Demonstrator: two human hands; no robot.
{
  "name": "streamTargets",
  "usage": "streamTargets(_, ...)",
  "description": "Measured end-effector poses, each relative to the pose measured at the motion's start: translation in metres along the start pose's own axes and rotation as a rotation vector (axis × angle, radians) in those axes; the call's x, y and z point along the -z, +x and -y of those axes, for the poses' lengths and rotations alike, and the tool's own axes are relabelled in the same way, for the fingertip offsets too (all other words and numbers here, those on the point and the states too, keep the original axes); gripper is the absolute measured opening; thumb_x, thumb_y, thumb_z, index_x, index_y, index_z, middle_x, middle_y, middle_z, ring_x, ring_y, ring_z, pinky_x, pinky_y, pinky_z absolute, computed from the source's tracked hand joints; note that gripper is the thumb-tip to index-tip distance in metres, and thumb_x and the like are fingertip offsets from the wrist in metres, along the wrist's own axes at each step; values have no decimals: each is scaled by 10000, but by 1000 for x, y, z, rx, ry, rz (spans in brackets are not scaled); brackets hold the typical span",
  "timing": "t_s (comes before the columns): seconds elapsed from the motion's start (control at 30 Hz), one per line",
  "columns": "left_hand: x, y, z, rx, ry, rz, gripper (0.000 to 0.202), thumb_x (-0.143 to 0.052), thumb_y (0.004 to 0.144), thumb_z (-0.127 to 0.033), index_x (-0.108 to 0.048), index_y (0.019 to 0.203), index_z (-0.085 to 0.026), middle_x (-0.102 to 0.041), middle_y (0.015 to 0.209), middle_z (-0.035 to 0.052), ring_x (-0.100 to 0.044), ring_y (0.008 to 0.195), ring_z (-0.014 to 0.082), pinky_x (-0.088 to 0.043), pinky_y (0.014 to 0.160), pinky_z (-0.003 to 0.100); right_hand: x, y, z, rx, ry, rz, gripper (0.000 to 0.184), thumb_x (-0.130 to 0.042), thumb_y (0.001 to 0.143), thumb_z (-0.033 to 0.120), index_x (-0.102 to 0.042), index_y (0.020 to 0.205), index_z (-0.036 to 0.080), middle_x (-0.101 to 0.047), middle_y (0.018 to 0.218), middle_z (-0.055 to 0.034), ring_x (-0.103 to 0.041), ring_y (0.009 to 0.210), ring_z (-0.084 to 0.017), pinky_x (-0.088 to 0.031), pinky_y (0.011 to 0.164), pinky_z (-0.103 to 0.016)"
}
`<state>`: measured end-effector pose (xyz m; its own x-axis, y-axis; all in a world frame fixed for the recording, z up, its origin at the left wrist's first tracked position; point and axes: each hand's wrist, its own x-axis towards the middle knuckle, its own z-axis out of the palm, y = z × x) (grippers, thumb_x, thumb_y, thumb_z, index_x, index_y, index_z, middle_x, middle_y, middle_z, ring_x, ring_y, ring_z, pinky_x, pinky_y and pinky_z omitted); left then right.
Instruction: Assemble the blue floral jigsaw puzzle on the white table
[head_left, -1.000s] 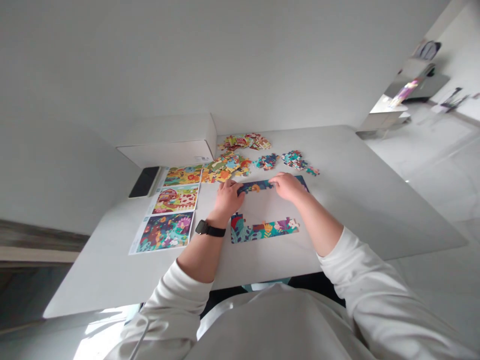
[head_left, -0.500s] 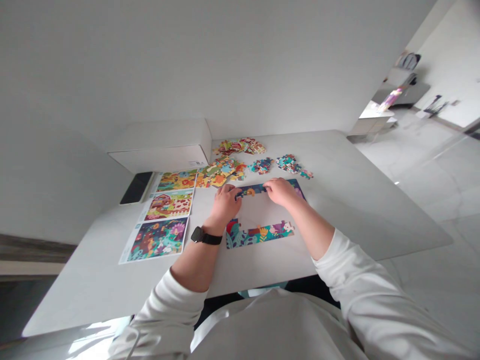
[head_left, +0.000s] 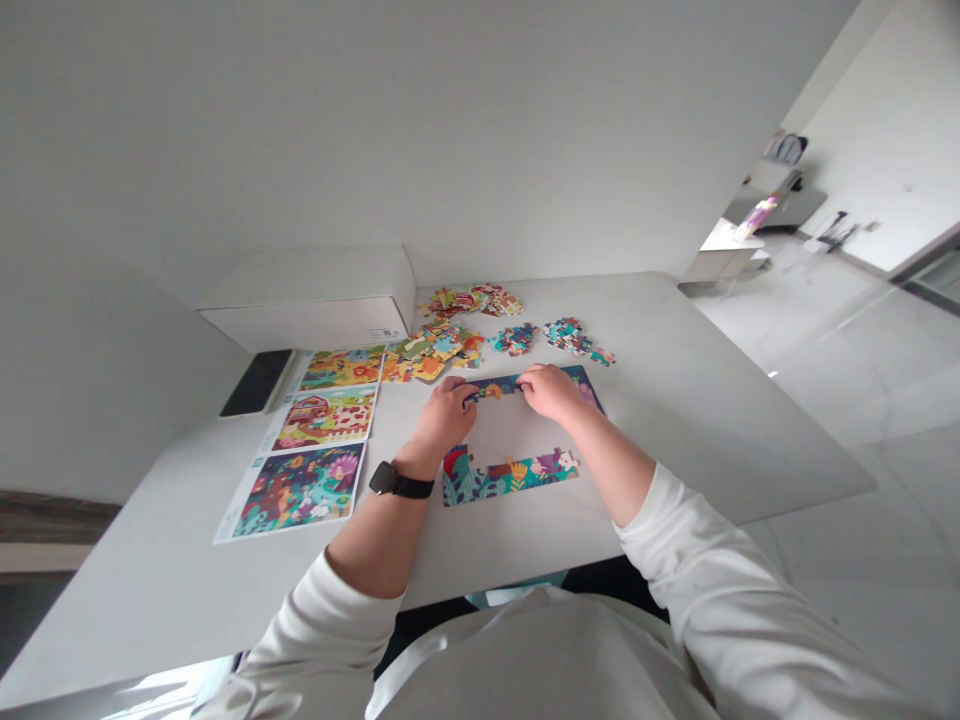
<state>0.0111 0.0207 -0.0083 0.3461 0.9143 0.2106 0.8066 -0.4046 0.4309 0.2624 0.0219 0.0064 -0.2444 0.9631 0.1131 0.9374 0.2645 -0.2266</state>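
Both of my hands rest on a dark blue strip of joined puzzle pieces (head_left: 501, 386) on the white table (head_left: 697, 400). My left hand (head_left: 444, 414), with a black watch on its wrist, has its fingers curled on the strip's left end. At the middle and right part of the strip my right hand (head_left: 551, 392) presses down with bent fingers. Nearer to me lies a second joined strip with flowers and leaves (head_left: 510, 473), touched by neither hand.
Loose puzzle pieces lie in heaps behind the hands: orange-yellow ones (head_left: 431, 355), red ones (head_left: 469, 299), teal ones (head_left: 574, 338). A sheet with three pictures (head_left: 311, 440) lies at left, beside a black phone (head_left: 255, 382) and a white box (head_left: 315, 300).
The hands have stayed on the dark strip, the right hand sliding a little left toward the left hand. The camera has shifted, so everything sits slightly lower and to the left.
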Motion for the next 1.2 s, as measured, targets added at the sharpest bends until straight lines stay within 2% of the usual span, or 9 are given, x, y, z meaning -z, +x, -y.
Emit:
streamTargets(0.2, 6, 2, 2, 29, 33, -40, 410, -598, 951, -224, -790, 1313, -203, -692, 1432, 147, -663, 1350, 308, -513, 1235, 434, 3, 1, 0, 3, 87, -27, 293, -632, 997, 159, -871, 1144, 242, -833, 1249, -94, -761, 1196, -263, -565, 1127, -384)
streamTargets(0.3, 16, 2, 1, 83, 49, -127, 440, -589, 982, -259, -744, 1389, -197, -708, 1413, 159, -660, 1342, 335, -505, 1217, 474, 13, 4, -7, -22, 221, -156, 300, -619, 991, 141, -862, 1135, 241, -838, 1225, -84, -765, 1158, -249, -568, 1114, -381)
streamTargets(0.4, 24, 2, -3, 134, 8, -157, 434, -516, 1035, -266, -707, 1420, -210, -773, 1285, 135, -713, 1228, 301, -546, 1097, 418, 28, 6, -22, -113, 367, -332, 287, -623, 974, 180, -851, 1137, 248, -834, 1203, -75, -766, 1030, -241, -592, 1057, -397)
streamTargets(0.57, 35, 1, -19, 266, 17, -59, 315, -471, 1095, -374, -744, 1145, -226, -812, 962, 88, -751, 941, 257, -484, 778, 308, 55, 2, -61, -334, 734, -625, 294, -655, 922, 363, -808, 1129, 221, -805, 1208, -93, -747, 1026, -237, -615, 954, -393)
streamTargets(0.7, 40, 0, -27, 282, 64, -26, 461, -412, 1126, -499, -705, 901, -222, -763, 806, 99, -719, 829, 257, -373, 670, 314, 65, -4, -94, -488, 946, -714, 387, -681, 866, 463, -758, 1156, 219, -792, 1225, -93, -736, 1086, -233, -611, 867, -348)
streamTargets(0.77, 41, 0, -29, 266, 72, -25, 489, -407, 1126, -512, -682, 844, -223, -749, 780, 98, -702, 797, 247, -336, 654, 320, 65, -3, -106, -532, 924, -686, 379, -687, 854, 431, -750, 1158, 213, -791, 1251, -101, -731, 1130, -238, -608, 894, -355)
streamTargets(0.83, 40, -1, -30, 244, 68, -29, 471, -439, 1115, -508, -667, 818, -223, -742, 769, 89, -687, 776, 235, -318, 653, 322, 62, 1, -116, -560, 847, -583, 357, -684, 866, 379, -750, 1173, 208, -797, 1259, -105, -737, 1142, -241, -607, 935, -373)
streamTargets(1.0, 39, -2, -31, 212, 79, -26, 427, -477, 1104, -481, -670, 820, -227, -750, 796, 77, -672, 767, 228, -297, 659, 328, 51, 23, -129, -541, 419, -287, 313, -706, 916, 263, -782, 1213, 200, -806, 1312, -109, -749, 1203, -246, -556, 1075, -362)
streamTargets(1.2, 39, -4, -33, 200, 97, 5, 407, -480, 1112, -465, -701, 865, -229, -775, 838, 80, -688, 789, 229, -310, 662, 320, 44, 60, -145, -512, 89, -167, 406, -682, 1001, 327, -754, 1370, 173, -756, 1428, -164, -711, 1321, -276, -515, 1134, -350)
